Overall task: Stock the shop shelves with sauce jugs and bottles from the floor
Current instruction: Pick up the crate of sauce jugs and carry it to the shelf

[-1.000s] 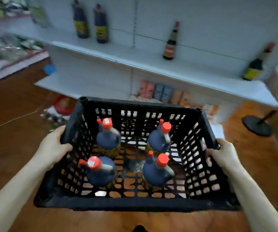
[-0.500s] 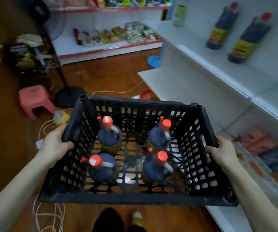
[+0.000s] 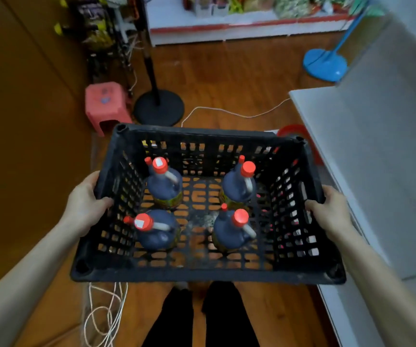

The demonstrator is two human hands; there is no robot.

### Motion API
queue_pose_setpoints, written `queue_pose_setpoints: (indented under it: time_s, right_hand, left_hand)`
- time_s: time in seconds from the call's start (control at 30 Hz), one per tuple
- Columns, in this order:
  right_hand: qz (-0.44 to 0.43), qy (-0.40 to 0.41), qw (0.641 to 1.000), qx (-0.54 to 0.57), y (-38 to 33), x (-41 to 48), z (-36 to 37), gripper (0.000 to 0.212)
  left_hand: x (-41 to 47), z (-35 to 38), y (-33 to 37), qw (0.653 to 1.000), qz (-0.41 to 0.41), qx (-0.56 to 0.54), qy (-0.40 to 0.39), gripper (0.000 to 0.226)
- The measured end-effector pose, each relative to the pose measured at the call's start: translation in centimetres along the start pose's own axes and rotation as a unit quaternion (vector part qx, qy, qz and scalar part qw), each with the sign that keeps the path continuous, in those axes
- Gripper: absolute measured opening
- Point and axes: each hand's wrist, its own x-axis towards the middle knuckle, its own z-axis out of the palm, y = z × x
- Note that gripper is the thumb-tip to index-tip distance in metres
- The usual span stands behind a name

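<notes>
Squarely in front of the person, a black perforated plastic crate (image 3: 201, 274) is held above the brown wooden floor (image 3: 227, 78). Four dark-blue sauce jugs (image 3: 164, 189) stand upright inside it, one toward each corner, each with a red cap and a pale handle. The left hand (image 3: 84, 206) curls round the crate's left rim, and the right hand (image 3: 329, 211) grips the right rim. The crate's right edge lies just beside a low white shelf (image 3: 377, 159). Past the far rim stand a pink plastic stool (image 3: 105, 103) and a round black stand base (image 3: 159, 107), with a white cord (image 3: 227, 112) trailing nearby and open floor beyond.
</notes>
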Motion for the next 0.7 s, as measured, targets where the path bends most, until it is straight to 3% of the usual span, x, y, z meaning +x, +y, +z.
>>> queue_pose_setpoints:
  time_s: [0.37, 0.7]
  right_hand:
    - [-0.038, -0.058, 0.997, -0.018, -1.7, 15.8, 15.4, 0.036]
    - [-0.051, -0.061, 0.996, -0.048, 5.2, 25.7, 34.4, 0.030]
  left_hand:
    - [14.6, 8.3, -6.6, 0.995, -0.091, 0.001, 0.044, 0.060]
    - [28.1, 20.3, -20.0, 0.991, -0.122, 0.002, 0.061, 0.059]
